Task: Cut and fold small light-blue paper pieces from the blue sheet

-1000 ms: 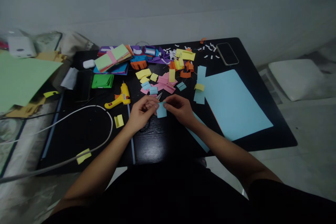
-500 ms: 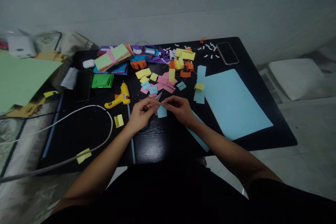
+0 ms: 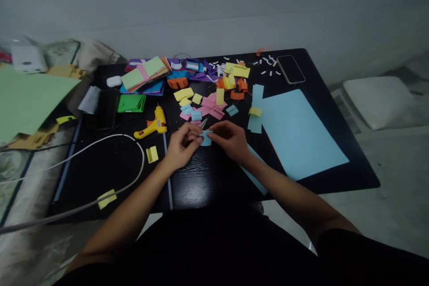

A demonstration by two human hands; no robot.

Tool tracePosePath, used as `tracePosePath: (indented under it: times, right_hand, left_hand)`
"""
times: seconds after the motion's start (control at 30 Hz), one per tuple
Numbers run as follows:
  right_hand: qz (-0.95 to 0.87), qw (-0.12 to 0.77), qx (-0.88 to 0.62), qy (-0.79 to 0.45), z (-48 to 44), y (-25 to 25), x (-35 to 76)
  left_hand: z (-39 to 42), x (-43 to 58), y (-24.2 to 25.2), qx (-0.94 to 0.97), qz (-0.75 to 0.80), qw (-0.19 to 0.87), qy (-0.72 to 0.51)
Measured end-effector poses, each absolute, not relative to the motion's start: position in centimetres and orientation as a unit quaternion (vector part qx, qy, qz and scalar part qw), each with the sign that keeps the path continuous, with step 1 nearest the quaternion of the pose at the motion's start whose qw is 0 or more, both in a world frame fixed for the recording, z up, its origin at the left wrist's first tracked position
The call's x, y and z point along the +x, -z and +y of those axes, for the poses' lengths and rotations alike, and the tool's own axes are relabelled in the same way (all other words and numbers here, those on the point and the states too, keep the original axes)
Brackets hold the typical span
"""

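Note:
A small light-blue paper piece (image 3: 206, 139) is pinched between both hands near the middle of the black table (image 3: 197, 183). My left hand (image 3: 182, 145) grips its left edge with thumb and fingers. On its right edge, my right hand (image 3: 230, 140) holds it the same way. The paper's upper edge looks folded, and its lower part curves. Just behind the fingers show the pointed blades of scissors (image 3: 203, 123); their handles are hidden. Beyond lie folded pink papers (image 3: 210, 105), a folded blue piece (image 3: 232, 110) and yellow pieces (image 3: 183, 94).
A yellow glue gun (image 3: 152, 124) lies left of my hands, beside a looping white cable (image 3: 142, 156). Large blue sheets (image 3: 301, 134) cover the right side, with a phone (image 3: 291, 69) behind. Stacked coloured papers (image 3: 145, 73) and white scraps (image 3: 219, 69) line the back.
The blue paper piece has tilted and bent, its lower part now looking shorter and curved. My right thumb has shifted slightly along its upper edge. Both hands still hold it in nearly the same place.

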State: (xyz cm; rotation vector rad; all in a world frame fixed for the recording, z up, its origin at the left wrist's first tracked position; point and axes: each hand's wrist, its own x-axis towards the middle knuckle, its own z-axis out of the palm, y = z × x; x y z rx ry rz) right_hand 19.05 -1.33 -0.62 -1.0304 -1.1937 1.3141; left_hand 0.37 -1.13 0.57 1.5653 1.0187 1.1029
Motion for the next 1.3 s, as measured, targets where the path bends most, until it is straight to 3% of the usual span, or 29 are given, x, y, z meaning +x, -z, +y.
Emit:
tracePosePath:
  times: [0.2,0.47,0.9,1.3]
  right_hand:
    - [-0.522,0.529,-0.448,-0.498,-1.76,0.87,18.89]
    - [-0.538,0.480,-0.442,-0.534,-1.24,0.61,19.12]
    - [-0.590,0.496,-0.468,-0.433,-1.35,1.25,19.08]
    - [-0.589,0.501,-0.466,-0.430,-1.56,1.22,18.86]
  left_hand:
    - [-1.03,0.66,-0.33,0.630,0.465,0.452,-0.428]
    - [-1.02,0.57,-0.70,0.630,0.480,0.419,-0.444]
    - [-1.06,0.86,-0.57,0.582,0.468,0.502,-0.437]
    - [-1.12,0.67,-0.25,0.640,0.476,0.420,-0.434]
